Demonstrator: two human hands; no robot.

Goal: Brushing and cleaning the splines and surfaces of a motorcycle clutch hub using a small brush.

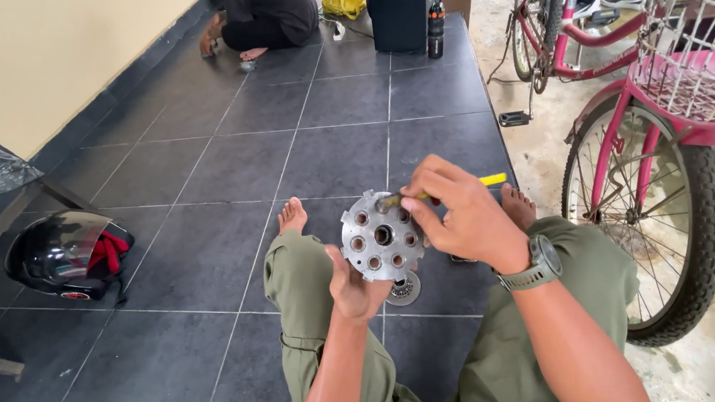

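One round metal disc (381,235) with several holes is held upright over the lap, gripped from below by the left hand (353,287), while the right hand (458,213) pinches a yellow-handled tool (439,192) against its face, with a helmet (68,253) on the tiled floor (233,166) and a pink bicycle (643,138) alongside.
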